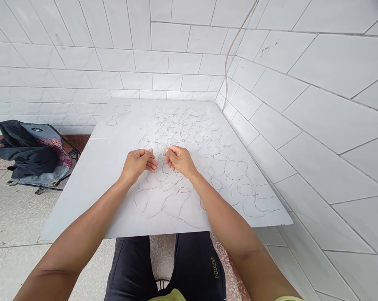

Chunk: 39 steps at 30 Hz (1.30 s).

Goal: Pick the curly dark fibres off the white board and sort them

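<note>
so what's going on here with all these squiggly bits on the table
A person's left hand and right hand are close together over the middle of a flat white tabletop. Each thumb is close to the forefinger; anything pinched is too fine to make out. Thin, dark, curled strands lie spread across its middle and right, with a few at the far left.

Tabletop (pixel 91 175), one: pale grey-white, flat, smooth, straight-edged. Thin wire-like strands (pixel 216 183), many: dark to silvery, curved or looped, scattered loosely across the middle and right, several crossing, some near the front edge. Smaller strand group (pixel 111 122): far left corner, lying apart.
</note>
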Tool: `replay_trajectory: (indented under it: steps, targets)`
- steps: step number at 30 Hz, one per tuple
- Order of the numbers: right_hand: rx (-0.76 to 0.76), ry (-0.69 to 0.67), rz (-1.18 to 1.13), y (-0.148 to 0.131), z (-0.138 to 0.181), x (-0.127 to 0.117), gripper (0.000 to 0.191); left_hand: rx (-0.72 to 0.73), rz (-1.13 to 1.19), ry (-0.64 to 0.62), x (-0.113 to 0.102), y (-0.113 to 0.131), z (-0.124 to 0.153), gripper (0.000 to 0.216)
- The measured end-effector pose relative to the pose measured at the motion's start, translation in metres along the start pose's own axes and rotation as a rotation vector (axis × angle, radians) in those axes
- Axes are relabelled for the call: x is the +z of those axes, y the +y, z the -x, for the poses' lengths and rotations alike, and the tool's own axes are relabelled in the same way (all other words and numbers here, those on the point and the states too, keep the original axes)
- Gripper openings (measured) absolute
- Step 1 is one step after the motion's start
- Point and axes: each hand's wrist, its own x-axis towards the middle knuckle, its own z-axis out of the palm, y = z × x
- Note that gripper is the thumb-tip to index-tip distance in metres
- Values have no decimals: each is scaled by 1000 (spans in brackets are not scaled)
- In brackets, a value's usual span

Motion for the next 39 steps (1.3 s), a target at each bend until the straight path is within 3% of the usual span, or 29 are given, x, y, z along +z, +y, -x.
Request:
replay_trajectory:
  steps: [6,11,15,19,23,31,35,39]
  targets:
    - [0,29,-9,2,-1,-4,40,-25,57,131,-26,2,-18,35]
    - [-8,38,36,2,0,-5,40,49,39,300,-80,10,-51,29]
    - [-32,25,81,0,4,-3,41,17,27,441,-126,12,-80,23]
    - [-49,22,113,0,7,-1,43,-4,39,527,-154,14,-106,20]
    - [-50,1,138,3,8,1,44,-16,44,537,-157,11,-138,20]
    - [-47,-21,153,4,9,3,49,-74,-4,532,-134,9,-198,17]
    - [-41,-21,147,2,9,2,50,-118,-45,570,-134,13,-208,14]
    - [-41,-25,137,2,9,2,50,-130,-66,604,-137,17,-197,20]
